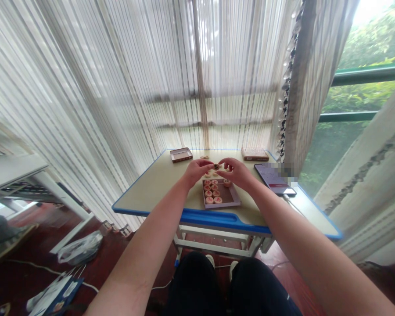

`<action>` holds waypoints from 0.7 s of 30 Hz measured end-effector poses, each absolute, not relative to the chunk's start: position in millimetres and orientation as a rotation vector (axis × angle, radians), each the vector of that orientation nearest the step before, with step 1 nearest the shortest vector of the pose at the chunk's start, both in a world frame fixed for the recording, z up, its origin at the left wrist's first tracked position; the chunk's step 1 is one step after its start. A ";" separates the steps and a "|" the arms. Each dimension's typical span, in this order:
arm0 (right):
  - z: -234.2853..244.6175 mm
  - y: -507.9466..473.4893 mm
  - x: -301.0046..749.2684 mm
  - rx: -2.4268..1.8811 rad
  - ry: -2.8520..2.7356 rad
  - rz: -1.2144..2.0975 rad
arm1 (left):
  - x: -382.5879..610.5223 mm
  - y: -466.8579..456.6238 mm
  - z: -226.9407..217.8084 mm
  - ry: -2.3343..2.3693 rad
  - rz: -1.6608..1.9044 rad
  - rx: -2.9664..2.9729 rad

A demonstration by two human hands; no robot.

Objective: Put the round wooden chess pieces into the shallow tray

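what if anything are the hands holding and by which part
A small, round, tan disc with dark markings: the left hand holds it at the rim, by the fingertips; whether the right hand also grips it cannot be told.

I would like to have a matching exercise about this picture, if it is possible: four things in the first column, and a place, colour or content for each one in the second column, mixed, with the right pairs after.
Things:
1. Device
2. Tray
3. Table edge
4. Dark-marked piece

Places, colours, contents:
A. Blue
B. Between the left hand and the right hand
C. On the right side of the table
D. Contains red-marked pieces

Right pairs: 1-C, 2-D, 3-A, 4-B
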State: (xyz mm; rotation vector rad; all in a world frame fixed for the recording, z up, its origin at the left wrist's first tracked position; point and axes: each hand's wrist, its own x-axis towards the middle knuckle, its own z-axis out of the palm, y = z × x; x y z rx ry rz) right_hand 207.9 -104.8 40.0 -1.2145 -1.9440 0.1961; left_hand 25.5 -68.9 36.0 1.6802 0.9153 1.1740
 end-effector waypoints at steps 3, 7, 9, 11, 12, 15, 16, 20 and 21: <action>41.5 -106.9 206.6 -1.184 -2.001 0.125 | 26.0 -70.2 36.8 0.883 1.148 1.682; 42.2 -107.6 205.7 -1.222 -2.021 0.106 | 26.8 -71.9 37.3 0.896 1.123 1.705; 40.8 -106.6 205.4 -1.231 -2.024 0.105 | 27.0 -72.1 37.3 0.903 1.106 1.721; 39.1 -105.6 205.2 -1.234 -2.031 0.095 | 27.2 -71.8 37.0 0.911 1.088 1.737; 38.5 -105.3 205.2 -1.236 -2.035 0.087 | 27.3 -71.4 36.8 0.915 1.082 1.746; 39.0 -105.8 207.4 -1.242 -2.047 0.084 | 27.1 -69.3 35.5 0.928 1.079 1.787; 40.1 -106.1 209.0 -1.247 -2.049 0.095 | 26.6 -68.4 35.0 0.947 1.094 1.808; 47.3 -107.5 219.7 -1.344 -2.052 0.204 | 21.5 -65.8 31.7 1.232 1.256 2.007; 49.2 -108.1 222.8 -1.380 -2.070 0.237 | 19.8 -65.4 30.8 1.330 1.284 2.089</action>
